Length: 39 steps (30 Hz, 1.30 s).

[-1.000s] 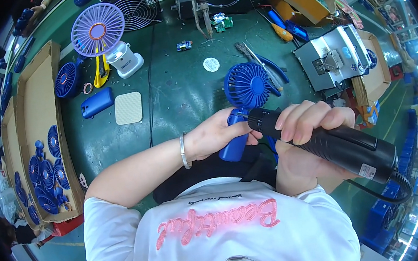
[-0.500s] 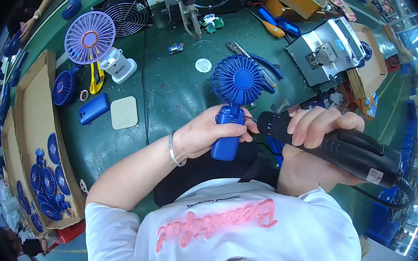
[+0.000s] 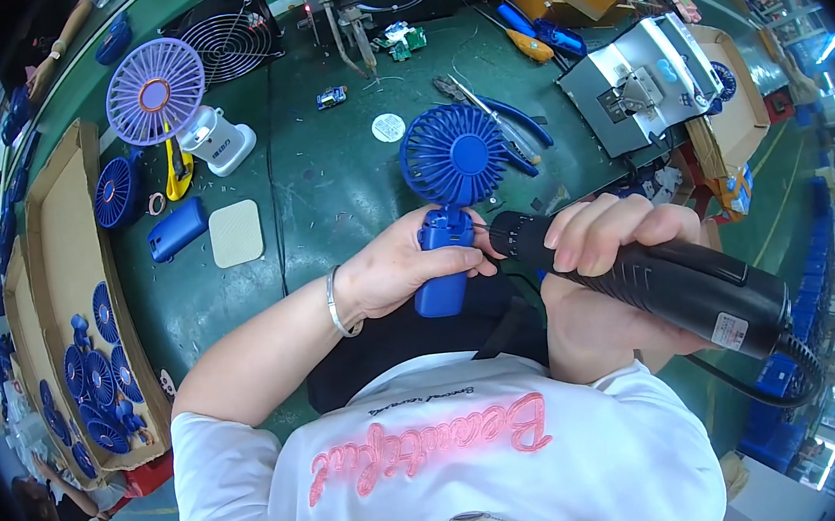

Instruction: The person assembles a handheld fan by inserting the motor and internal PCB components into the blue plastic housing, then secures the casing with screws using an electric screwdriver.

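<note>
A blue handheld fan [image 3: 468, 153] is gripped by its handle in my left hand [image 3: 400, 267], the round head pointing away from me over the table. My right hand [image 3: 617, 241] is wrapped round a black corded electric screwdriver [image 3: 687, 295]. Its nose points left at the side of the fan's handle, near the joint below the head. A thin bit shows between the nose and the handle; whether it sits in a screw I cannot make out. Beyond the fan head lie pliers [image 3: 509, 116] with blue grips.
On the left stand a purple-and-white fan [image 3: 155, 93], a blue case [image 3: 177, 229], a cream square pad [image 3: 236, 234] and a cardboard tray [image 3: 152, 427] of blue fans. A soldering fixture [image 3: 350, 26] is at the back; a grey-white metal fixture [image 3: 612, 91] stands right.
The table and its things have shifted slightly left in view. Fan and screwdriver moved slightly left too, the screwdriver's nose staying against the handle's side. Both grips are unchanged.
</note>
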Available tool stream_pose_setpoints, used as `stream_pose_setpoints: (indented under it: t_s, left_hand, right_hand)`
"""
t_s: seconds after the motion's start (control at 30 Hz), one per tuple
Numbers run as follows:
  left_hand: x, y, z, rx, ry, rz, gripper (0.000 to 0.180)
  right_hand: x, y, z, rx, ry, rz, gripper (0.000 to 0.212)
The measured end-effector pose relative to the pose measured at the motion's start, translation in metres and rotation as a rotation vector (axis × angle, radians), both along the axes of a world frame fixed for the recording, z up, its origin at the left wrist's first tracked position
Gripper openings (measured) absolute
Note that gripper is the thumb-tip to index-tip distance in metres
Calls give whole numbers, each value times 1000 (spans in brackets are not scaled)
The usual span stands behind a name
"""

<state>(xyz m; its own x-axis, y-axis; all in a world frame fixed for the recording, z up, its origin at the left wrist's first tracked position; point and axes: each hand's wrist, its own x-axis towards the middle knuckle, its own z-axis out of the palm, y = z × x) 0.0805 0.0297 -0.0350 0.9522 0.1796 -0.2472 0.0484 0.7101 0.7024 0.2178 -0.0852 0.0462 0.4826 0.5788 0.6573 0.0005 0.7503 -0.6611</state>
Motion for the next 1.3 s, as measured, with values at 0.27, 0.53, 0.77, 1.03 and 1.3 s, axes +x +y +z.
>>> stream_pose_setpoints:
  t_s: [0.27, 0.53, 0.77, 1.03, 1.3]
  left_hand:
    - [-3, -8, -1, 125, -15, 94, 31]
    - [-3, -23, 14, 480, -109, 249, 43]
    - [-2, -22, 11, 422, -138, 288, 43]
    - [1, -14, 10, 175, -144, 417, 41]
    - [-2, -12, 8, 284, -178, 340, 38]
  right_hand:
    - [0, -4, 5, -98, 41, -3, 21]
    - [-1, 0, 7, 188, 5, 53, 68]
    - [3, 3, 8, 225, 28, 79, 68]
    - [-13, 0, 12, 212, -59, -118, 26]
    - [-16, 5, 6, 189, -54, -17, 31]
